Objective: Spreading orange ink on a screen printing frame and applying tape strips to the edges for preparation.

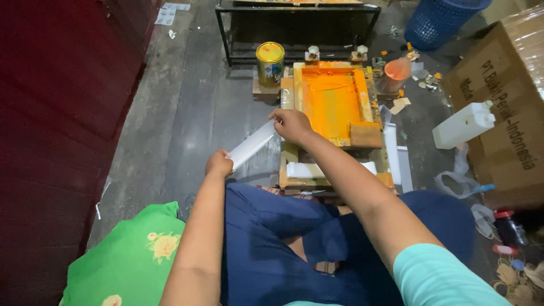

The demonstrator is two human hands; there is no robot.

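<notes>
White strip [251,145], flat and narrow like a plastic sleeve or folded sheet, is stretched at a slant between both hands, over the grey plank floor [187,107] just left of the printing frame. Left hand [219,164] grips its lower end, fingers curled shut around it above the person's blue-trousered knee; right hand [291,124] pinches the upper end, fingers closed on it, close beside the near left corner of the frame. That wooden screen frame [334,102] is smeared with orange ink and rests on a low wooden base, with a wooden squeegee block [365,135] lying at its near right corner. More white strips [306,169] lie stacked on the base below the frame, and others stand along its right side. A yellow-lidded paint can [270,63] sits just left of the frame's far end. To the right lie a white plastic jug [464,124] and a cardboard box [498,107]; a blue basket [439,20] is farther back. A green flowered cloth [133,255] lies at lower left.
</notes>
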